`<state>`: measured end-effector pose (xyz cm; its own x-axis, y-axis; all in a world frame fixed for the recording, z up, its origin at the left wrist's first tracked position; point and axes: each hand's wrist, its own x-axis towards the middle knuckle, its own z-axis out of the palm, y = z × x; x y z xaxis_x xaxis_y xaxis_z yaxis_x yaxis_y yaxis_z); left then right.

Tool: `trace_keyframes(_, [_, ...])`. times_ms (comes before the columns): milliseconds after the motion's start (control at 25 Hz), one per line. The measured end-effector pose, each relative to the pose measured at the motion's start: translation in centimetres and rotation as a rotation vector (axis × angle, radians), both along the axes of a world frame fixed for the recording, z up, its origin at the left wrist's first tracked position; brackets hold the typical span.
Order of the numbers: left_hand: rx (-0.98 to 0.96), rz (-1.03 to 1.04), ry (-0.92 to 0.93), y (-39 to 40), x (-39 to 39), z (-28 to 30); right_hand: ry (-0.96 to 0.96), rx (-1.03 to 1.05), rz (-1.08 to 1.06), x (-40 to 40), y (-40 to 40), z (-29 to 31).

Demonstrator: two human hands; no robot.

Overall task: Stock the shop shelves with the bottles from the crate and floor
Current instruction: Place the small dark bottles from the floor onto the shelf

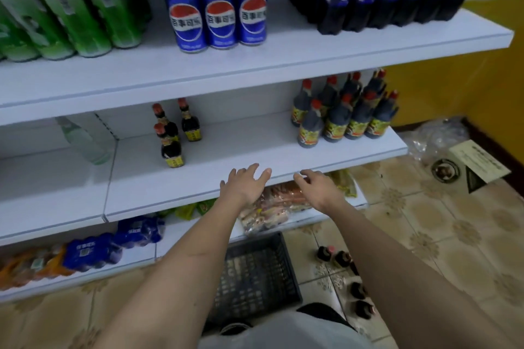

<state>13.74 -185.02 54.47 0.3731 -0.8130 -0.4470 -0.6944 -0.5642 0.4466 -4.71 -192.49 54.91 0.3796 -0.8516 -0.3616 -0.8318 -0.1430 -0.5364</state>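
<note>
We hold both hands over the front edge of the middle shelf (255,150). Our left hand (245,183) lies palm down with its fingers straight and spread, the fingertips resting on the shelf edge and holding nothing. Our right hand (317,188) is just beside it at the same edge, fingers loosely bent and empty.

On the middle shelf, three small dark bottles (173,133) stand upright toward its left, well behind our left hand. A cluster of larger dark bottles with red caps (344,113) stands at the shelf's right end.

Below the middle shelf, the dark plastic crate (255,272) sits on the tiled floor (442,235) between our forearms. More small bottles (344,259) lie on the floor to the right of the crate, near our right forearm.

Above the middle shelf stand blue cans (219,13).
</note>
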Motion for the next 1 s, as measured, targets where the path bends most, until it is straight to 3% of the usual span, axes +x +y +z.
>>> trace_keyframes(280, [0.057, -0.208, -0.045, -3.5, -13.9, -5.4, 0.038, 0.15, -0.072, -14.7, -1.5, -5.9])
trace_keyframes(560, [0.27, -0.291, 0.043, -3.8, -26.4, -15.1, 0.077, 0.396, -0.249, -27.6, 0.3, -17.1])
trace_keyframes(1000, [0.407, -0.346, 0.226, -4.2, -37.6, -44.9, 0.249, 0.63, -0.596, -38.3, 6.8, -46.3])
